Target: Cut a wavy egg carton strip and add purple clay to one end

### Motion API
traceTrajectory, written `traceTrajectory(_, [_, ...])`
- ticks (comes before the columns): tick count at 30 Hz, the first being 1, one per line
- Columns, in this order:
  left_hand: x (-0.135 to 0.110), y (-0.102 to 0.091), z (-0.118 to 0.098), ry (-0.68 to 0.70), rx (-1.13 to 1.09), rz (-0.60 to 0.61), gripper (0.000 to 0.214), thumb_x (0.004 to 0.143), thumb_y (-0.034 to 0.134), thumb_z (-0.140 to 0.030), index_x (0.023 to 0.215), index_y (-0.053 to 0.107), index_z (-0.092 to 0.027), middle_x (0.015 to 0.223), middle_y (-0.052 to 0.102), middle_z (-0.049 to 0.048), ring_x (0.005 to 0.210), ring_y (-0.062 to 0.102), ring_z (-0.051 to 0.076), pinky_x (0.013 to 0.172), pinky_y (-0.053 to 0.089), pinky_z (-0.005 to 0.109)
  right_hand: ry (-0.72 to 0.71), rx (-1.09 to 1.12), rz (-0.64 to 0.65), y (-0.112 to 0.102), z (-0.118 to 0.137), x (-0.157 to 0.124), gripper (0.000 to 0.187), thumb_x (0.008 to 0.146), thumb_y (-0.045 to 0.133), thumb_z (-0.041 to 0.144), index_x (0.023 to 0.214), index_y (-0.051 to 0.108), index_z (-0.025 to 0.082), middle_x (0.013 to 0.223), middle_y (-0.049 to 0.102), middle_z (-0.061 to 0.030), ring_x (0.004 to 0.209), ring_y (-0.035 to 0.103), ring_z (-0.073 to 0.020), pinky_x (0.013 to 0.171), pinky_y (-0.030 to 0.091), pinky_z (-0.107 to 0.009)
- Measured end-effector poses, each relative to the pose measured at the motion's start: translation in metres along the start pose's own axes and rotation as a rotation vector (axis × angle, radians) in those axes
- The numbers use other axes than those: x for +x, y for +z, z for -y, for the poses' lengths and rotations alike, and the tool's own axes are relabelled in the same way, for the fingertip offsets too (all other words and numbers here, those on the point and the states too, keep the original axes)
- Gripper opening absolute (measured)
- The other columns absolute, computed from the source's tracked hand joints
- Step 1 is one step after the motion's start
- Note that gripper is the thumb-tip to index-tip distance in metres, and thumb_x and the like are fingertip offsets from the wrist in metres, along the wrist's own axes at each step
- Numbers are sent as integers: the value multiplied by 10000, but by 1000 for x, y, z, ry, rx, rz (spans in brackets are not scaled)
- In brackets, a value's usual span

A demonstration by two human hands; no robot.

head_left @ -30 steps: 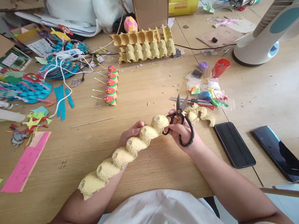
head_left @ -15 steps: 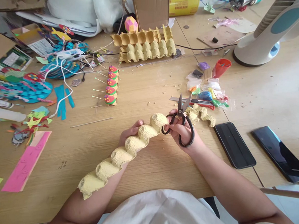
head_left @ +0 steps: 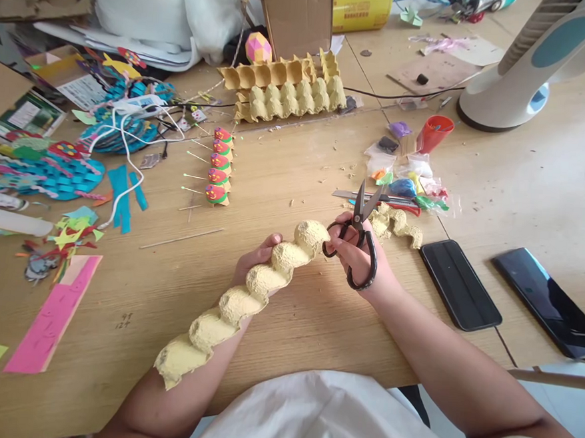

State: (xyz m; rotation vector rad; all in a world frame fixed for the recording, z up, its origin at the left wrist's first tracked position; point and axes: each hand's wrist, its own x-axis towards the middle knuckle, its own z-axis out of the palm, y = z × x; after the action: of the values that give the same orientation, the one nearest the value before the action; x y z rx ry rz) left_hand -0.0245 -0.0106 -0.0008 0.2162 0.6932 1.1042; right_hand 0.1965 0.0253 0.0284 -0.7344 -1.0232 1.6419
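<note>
A pale yellow egg carton strip with a row of several cups runs diagonally over my left forearm. My left hand is closed on it from behind and below; most of the fingers are hidden by the cups. In my right hand is a pair of black-handled scissors, blades parted and pointing up and away from me. The scissors are just right of the strip's upper end, a small gap apart. Trimmed carton scraps lie behind my right hand.
Two dark phones lie right of my forearm. A row of painted caterpillar heads stands at centre left, with egg cartons behind. Bags of coloured clay, a red cup and a white fan are at the right.
My right hand has shifted slightly right, drawing the scissors off the upper end of the egg carton strip. My left hand and the strip hold almost still.
</note>
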Motion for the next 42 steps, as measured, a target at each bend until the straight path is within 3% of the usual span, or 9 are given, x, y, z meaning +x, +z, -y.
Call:
traceTrajectory(12, [0,5,-1,1,-1,-8,71,887,679,-262,852,624,-289,701,620,0,490,575,129,413,368,218,-40,-147,-42,-1,2,-1,316,847,702,270,1107,523,282,848,584,26,729,544,-160,703,441,-329])
traceTrajectory(17, [1,11,0,87,-60,25,37,897,668,-289,868,646,-297,617,571,-38,379,433,83,385,328,211,-118,-536,-119,-1,7,-5,319,879,733,318,1135,545,292,782,493,32,675,439,-164,661,391,-333])
traceTrajectory(21, [3,18,-2,119,-128,-6,38,900,666,-271,869,669,-292,686,629,-33,475,542,91,437,410,193,-304,-924,-37,-3,2,-7,409,859,777,313,1189,539,273,930,593,-37,836,550,-233,789,452,-396])
traceTrajectory(25, [4,20,-3,129,-162,-25,44,914,675,-257,889,683,-293,732,652,-37,559,611,86,484,455,171,-425,-1189,63,-3,-4,-8,393,915,692,267,1266,517,241,1051,650,-112,972,594,-306,880,486,-453])
traceTrajectory(30, [6,18,-3,150,-196,-2,120,933,640,-213,879,700,-301,754,702,-37,579,636,99,494,475,180,-377,-1334,90,-1,-3,-8,424,914,691,272,1307,546,208,1103,683,-138,1015,627,-330,894,513,-453])
traceTrajectory(42, [4,19,0,169,-211,-19,96,862,731,-212,876,724,-306,771,715,-58,611,622,84,525,477,165,-248,-1434,71,4,-2,-13,449,945,698,383,1352,585,228,1029,737,-77,813,681,-226,654,453,-316])
